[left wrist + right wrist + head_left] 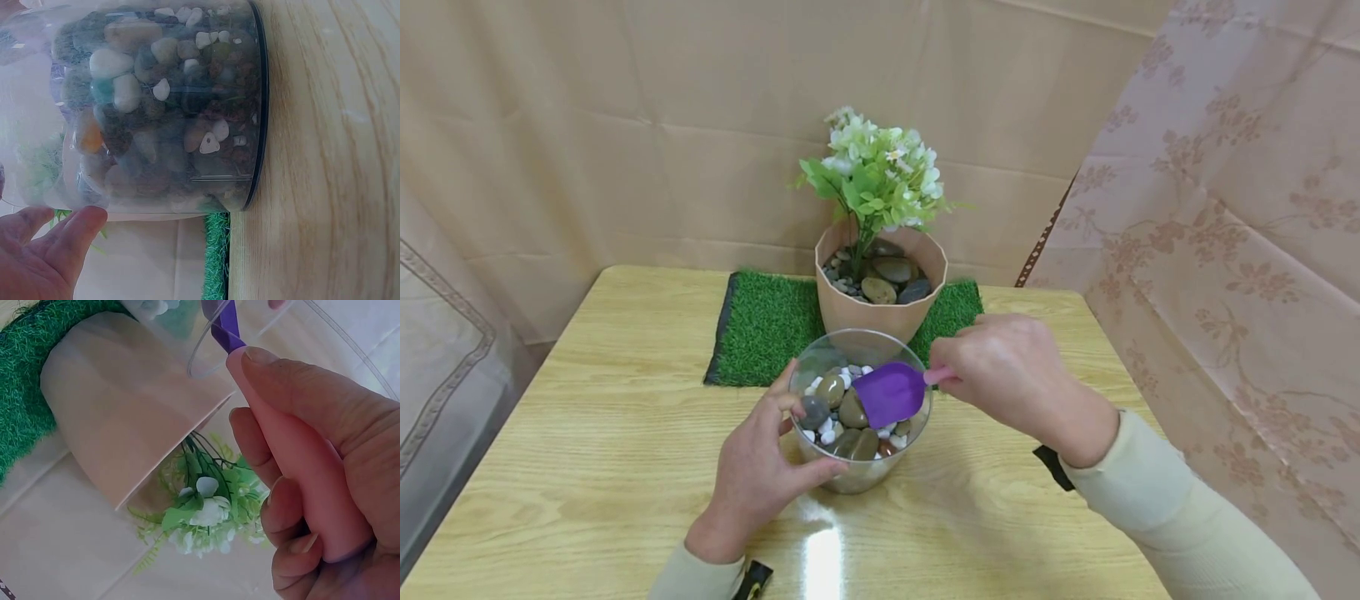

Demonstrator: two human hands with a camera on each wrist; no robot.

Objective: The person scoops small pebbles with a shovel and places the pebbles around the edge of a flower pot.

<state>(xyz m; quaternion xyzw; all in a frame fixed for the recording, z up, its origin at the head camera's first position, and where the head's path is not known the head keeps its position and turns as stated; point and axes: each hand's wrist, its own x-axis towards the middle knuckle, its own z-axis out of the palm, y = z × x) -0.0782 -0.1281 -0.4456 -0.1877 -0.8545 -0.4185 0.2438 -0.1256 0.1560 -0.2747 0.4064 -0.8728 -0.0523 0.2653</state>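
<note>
While my left hand (758, 462) clasps the bowl (861, 478) on the table (587, 467), thumb and fingers apart, my right hand (1011, 375) grips the scoop (891, 396) by its handle, blade over the stones (832, 389). Step in hand: scooping, I judge. Next move likely calls for dipping the edge beneath stones.

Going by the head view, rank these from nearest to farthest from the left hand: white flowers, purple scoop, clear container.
1. Clear container: held by the left hand, on its right.
2. Purple scoop: farther right, blade within the rim's outline.
3. White flowers: beyond the container.
</note>
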